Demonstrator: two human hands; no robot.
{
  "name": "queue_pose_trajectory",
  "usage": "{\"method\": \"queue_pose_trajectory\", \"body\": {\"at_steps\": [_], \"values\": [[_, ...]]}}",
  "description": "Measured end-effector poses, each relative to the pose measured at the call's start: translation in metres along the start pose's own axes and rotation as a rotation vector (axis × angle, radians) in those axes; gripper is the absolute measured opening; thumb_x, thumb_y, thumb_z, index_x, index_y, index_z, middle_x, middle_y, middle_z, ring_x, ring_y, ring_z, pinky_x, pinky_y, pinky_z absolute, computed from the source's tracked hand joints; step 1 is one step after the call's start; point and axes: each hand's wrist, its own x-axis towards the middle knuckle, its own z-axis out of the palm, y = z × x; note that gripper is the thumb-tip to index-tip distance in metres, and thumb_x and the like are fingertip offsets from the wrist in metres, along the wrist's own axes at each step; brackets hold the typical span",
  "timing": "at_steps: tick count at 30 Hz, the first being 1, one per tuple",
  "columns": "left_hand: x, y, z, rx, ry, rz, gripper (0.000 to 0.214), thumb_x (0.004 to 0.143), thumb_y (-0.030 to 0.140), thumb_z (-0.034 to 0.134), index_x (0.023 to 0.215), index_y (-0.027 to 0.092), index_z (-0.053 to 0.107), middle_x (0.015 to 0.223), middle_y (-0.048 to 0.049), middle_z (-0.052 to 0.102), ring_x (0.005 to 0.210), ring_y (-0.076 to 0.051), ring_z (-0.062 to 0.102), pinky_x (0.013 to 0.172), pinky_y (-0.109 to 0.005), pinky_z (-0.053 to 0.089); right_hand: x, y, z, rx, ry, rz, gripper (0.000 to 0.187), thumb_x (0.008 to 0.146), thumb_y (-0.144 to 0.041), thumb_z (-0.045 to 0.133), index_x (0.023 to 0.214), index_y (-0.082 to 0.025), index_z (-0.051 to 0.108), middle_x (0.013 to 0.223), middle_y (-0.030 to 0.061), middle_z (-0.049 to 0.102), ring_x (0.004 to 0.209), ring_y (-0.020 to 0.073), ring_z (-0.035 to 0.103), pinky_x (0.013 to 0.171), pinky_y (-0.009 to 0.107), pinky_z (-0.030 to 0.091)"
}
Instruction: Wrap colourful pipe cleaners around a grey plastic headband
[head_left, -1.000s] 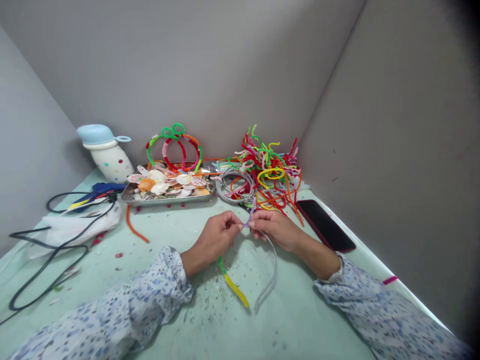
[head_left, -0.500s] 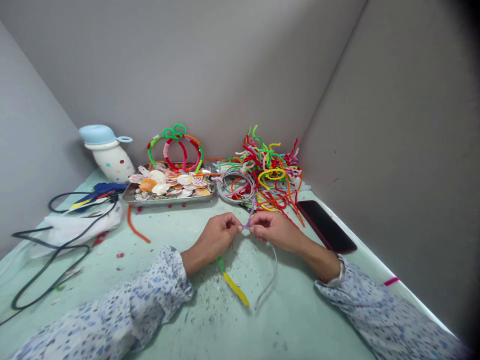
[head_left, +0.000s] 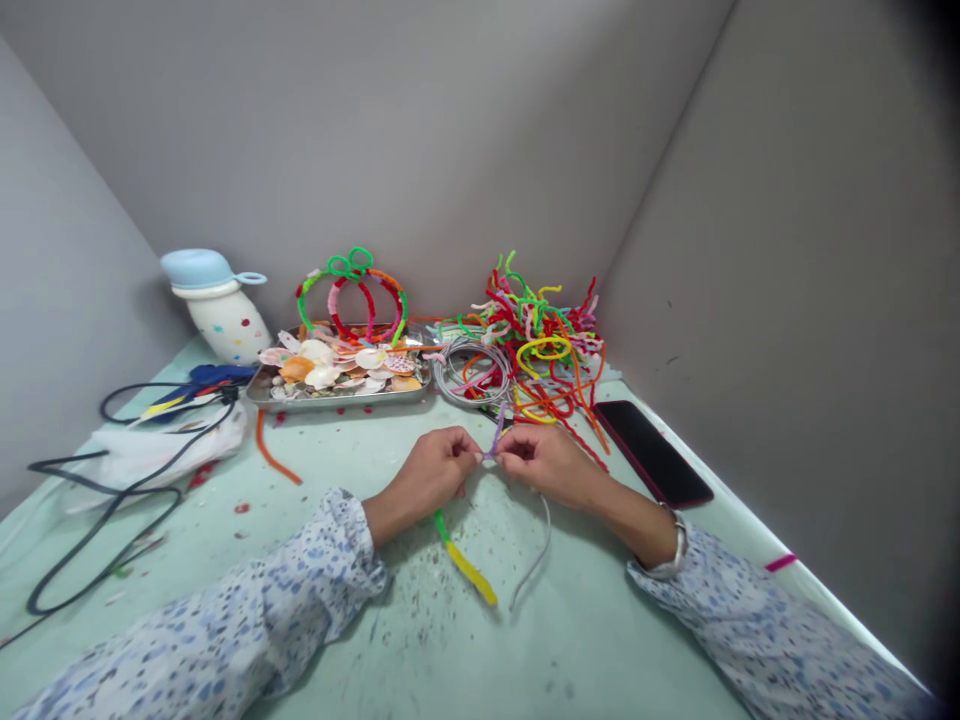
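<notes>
Close together above the table's middle, my left hand and my right hand pinch a purple pipe cleaner between thumbs and fingers. Its free end sticks up in the gap between them. From under my left hand hangs a wrapped length, green and then yellow. A thin grey wire curves down below my right hand, its end near the yellow tip. My fingers hide where the purple piece joins the wire, so I cannot tell how it is attached.
Behind my hands lie a coil of grey wire and a heap of coloured pipe cleaners. A metal tray of shells stands left, with wrapped rings on it. A phone lies right; a bottle and black cable are left.
Both hands keep their pinch, with only a very slight shift of the fingers and of the purple pipe cleaner to the left. The rest looks the same.
</notes>
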Motion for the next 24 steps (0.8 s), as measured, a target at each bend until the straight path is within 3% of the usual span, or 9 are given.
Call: {"method": "queue_pose_trajectory", "body": {"at_steps": [9, 19, 24], "values": [[0.003, -0.0028, -0.0023, -0.01, -0.014, -0.019, 0.01, 0.075, 0.024, 0.053, 0.073, 0.016, 0.057, 0.048, 0.0056, 0.048, 0.038, -0.007, 0.044, 0.039, -0.018, 0.03, 0.0006, 0.0032, 0.0029, 0.018, 0.013, 0.062, 0.013, 0.071, -0.018, 0.058, 0.078, -0.015, 0.068, 0.063, 0.0003, 0.063, 0.058, 0.0115, 0.055, 0.056, 0.021, 0.042], [0.0032, -0.0048, -0.0012, -0.033, -0.042, -0.033, 0.008, 0.072, 0.023, 0.054, 0.071, 0.015, 0.058, 0.048, 0.0046, 0.049, 0.039, -0.008, 0.046, 0.04, -0.019, 0.032, -0.0021, 0.0012, 0.0002, -0.146, 0.039, -0.137, 0.015, 0.068, -0.009, 0.057, 0.074, -0.016, 0.07, 0.067, -0.0001, 0.064, 0.061, 0.0101, 0.053, 0.058, 0.02, 0.039], [0.0032, -0.0024, -0.0015, -0.029, -0.056, -0.067, 0.008, 0.071, 0.022, 0.054, 0.071, 0.015, 0.058, 0.047, 0.0041, 0.049, 0.039, -0.009, 0.047, 0.04, -0.019, 0.031, -0.0023, -0.0003, 0.0, -0.162, 0.035, -0.153, 0.017, 0.069, -0.007, 0.056, 0.073, -0.016, 0.069, 0.068, 0.0001, 0.065, 0.06, 0.0098, 0.053, 0.058, 0.02, 0.039]]}}
